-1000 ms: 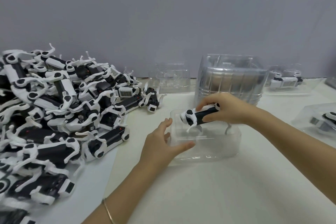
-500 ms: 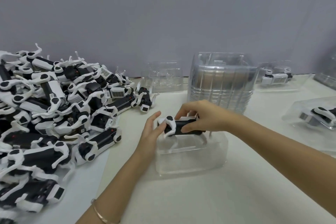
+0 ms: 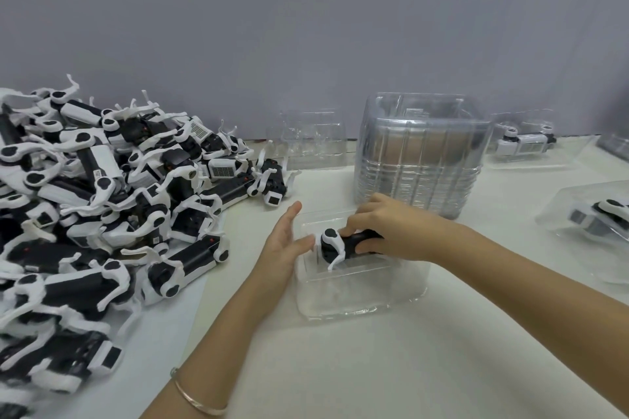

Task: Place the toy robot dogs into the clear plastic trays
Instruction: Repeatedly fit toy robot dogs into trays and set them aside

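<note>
While the right hand (image 3: 391, 228) curls its grip round the black body of a toy robot dog (image 3: 335, 243), the dog lies within the open top of a clear tray (image 3: 357, 296) on the counter (image 3: 374, 367), one white leg pointing down into it. The left hand (image 3: 282, 245) rests at the tray's left wall, its grip spread, fingers straight, thumb tip just beside the dog. A heap of robot dogs (image 3: 102, 207) lies to the left; a stack of empty trays (image 3: 418, 160) stands just behind the right hand.
</note>
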Demonstrator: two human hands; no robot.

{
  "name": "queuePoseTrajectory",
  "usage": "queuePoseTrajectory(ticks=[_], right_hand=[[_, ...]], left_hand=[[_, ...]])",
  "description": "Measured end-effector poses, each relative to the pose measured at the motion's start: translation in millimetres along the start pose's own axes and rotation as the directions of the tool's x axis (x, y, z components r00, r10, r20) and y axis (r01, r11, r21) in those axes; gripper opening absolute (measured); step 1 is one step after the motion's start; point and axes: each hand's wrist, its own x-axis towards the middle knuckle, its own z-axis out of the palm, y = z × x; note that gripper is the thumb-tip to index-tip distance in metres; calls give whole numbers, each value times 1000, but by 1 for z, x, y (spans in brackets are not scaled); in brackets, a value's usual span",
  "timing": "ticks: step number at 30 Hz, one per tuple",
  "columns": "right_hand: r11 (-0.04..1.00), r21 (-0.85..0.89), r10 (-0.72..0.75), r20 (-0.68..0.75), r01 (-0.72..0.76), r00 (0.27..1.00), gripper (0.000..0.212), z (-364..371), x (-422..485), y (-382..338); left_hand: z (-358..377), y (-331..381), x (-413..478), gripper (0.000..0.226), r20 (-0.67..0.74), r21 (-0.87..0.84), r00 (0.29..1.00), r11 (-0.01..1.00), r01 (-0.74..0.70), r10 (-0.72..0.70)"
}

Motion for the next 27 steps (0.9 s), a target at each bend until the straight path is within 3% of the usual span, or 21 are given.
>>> queuePoseTrajectory(ticks=[2, 4, 5, 7, 8, 9, 11, 12, 14, 16, 18, 20, 24, 27], right_hand=[[999, 49, -11, -28, 12, 1000, 36, 1, -3, 3], [951, 310, 58, -159, -6, 986, 34, -1, -11, 6], [885, 466, 155, -294, 0, 943, 34, -2, -16, 7], [727, 687, 461, -491, 4, 739, 36, 0, -28, 10], [641, 765, 604, -456, -59, 653, 41, 4, -33, 12], [549, 819, 703, -345, -167, 622, 51, 8, -37, 12], [388, 822, 765, -34, -417, 644, 66, 24, -42, 14], [327, 806, 746, 99, -493, 658, 63, 30, -44, 12], [239, 846, 664, 216, -476, 716, 46, 30, -43, 2], [156, 944, 580, 150, -291, 801, 52, 22, -41, -6], [78, 991, 531, 48, -105, 846, 69, 18, -37, -5], [70, 997, 502, -42, 7, 864, 70, 15, -32, -5], [142, 988, 515, -120, 54, 849, 82, 16, -21, -11], [109, 990, 562, -131, 83, 817, 84, 17, -14, -18]], left_hand=[[1, -1, 1, 67, -5, -9, 1000, 1000, -5, 5], [2, 1, 3, 59, -33, -34, 999, 999, -4, 2], [3, 4, 4, 59, -67, -51, 998, 999, 11, -14], [5, 11, 4, 70, -165, -66, 982, 994, 86, -96], [6, 14, 5, 80, -214, -53, 963, 987, 154, -162], [6, 14, 6, 89, -246, -24, 943, 974, 224, -223], [10, 16, 7, 102, -258, 40, 925, 954, 298, -279], [13, 15, 7, 103, -245, 59, 930, 953, 296, -273], [17, 11, 9, 81, -203, 79, 962, 976, 203, -183], [23, 16, 6, 48, -226, 107, 974, 993, 58, -33], [20, 22, 1, 60, -248, 116, 955, 983, -140, 165], [13, 25, -3, 76, -237, 136, 933, 960, -245, 272], [5, 28, -3, 82, -233, 137, 920, 947, -290, 315], [9, 28, -1, 87, -223, 158, 924, 947, -280, 311]])
